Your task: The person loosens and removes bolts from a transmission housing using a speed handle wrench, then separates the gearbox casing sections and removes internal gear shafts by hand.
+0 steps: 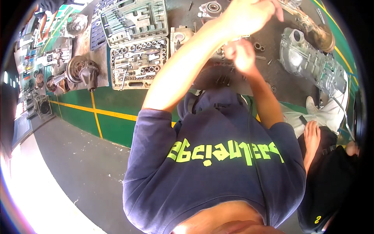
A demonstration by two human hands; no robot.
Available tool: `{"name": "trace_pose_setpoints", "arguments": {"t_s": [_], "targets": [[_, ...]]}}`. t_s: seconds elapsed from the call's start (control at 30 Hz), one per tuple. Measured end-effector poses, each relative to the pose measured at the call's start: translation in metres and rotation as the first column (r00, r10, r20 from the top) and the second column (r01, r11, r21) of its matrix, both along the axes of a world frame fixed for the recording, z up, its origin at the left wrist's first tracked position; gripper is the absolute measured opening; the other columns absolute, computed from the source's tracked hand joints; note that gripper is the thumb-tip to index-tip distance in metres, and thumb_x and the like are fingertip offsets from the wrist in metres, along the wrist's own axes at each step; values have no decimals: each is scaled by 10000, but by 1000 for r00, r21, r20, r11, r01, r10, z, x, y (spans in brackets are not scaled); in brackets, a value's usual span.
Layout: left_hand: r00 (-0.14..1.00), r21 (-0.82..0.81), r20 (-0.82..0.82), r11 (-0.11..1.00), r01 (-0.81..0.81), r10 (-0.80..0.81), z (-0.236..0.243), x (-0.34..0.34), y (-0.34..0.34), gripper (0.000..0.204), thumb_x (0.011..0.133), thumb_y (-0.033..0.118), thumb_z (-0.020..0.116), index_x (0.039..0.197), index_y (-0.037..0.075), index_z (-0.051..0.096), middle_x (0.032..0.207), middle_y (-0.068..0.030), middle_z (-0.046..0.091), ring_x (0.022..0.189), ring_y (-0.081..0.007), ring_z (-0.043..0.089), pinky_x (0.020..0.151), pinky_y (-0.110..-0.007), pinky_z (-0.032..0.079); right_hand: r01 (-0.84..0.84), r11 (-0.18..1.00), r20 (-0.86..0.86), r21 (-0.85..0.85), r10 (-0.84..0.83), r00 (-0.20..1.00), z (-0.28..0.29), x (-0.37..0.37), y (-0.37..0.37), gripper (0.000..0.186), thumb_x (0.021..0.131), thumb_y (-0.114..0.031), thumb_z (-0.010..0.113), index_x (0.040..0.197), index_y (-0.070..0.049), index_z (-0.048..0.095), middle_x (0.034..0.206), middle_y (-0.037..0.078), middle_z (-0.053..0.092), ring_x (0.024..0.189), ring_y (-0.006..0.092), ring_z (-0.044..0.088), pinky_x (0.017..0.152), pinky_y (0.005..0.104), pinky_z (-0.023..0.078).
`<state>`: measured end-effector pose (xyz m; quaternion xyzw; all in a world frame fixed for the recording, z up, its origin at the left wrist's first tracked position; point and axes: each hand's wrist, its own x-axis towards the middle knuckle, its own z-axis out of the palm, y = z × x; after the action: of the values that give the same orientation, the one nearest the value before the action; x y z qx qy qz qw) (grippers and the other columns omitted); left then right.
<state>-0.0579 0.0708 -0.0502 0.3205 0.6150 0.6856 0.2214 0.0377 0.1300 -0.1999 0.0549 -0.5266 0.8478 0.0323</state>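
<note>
Whether my left hand (253, 17) or my curled right hand (243, 57) pinches anything, I cannot tell. Beneath them spreads a dark workbench (282, 84), with green floor (117, 100) and a grey metal housing (306, 58) around. Small metal rings (258, 46) lie just right of my right hand. My left forearm crosses rightward, wrist bent.

Yellow lines (113, 113) cross the green floor (124, 100).
</note>
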Motion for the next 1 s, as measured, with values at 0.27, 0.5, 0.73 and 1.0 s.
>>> {"name": "trace_pose_setpoints", "arguments": {"t_s": [0.27,0.5,0.73,1.0], "targets": [[998,119,-31,991,-53,57,-18,-18,-9,201,782,87,442,708,1,607,563,-8,465,478,-89,362,456,-262,264,179,898,-195,401,-107,975,32,-135,-32,199,954,-189,628,871,-9,615,635,-42,486,569,70,446,502,263,334],[971,73,-158,983,-170,180,-4,-37,-16,246,809,125,437,724,-4,628,608,-58,537,565,-126,489,536,-272,374,344,806,-134,482,-321,938,-7,-94,56,183,947,-155,622,891,18,643,632,-45,486,564,51,425,510,251,322],[924,96,-364,991,-88,117,-16,-2,32,272,828,154,460,682,-6,625,667,-143,630,632,-249,605,649,-377,478,-100,923,-44,372,126,991,7,-46,-31,207,914,-176,650,1041,-12,661,710,-21,572,591,69,490,529,243,365],[973,49,-194,992,-120,127,-14,-13,-14,222,818,89,444,700,6,613,643,-81,568,618,-186,533,603,-319,431,278,872,-178,403,-224,958,-19,-136,40,198,932,-230,622,842,-55,646,643,-47,471,565,69,410,532,274,313]]}}
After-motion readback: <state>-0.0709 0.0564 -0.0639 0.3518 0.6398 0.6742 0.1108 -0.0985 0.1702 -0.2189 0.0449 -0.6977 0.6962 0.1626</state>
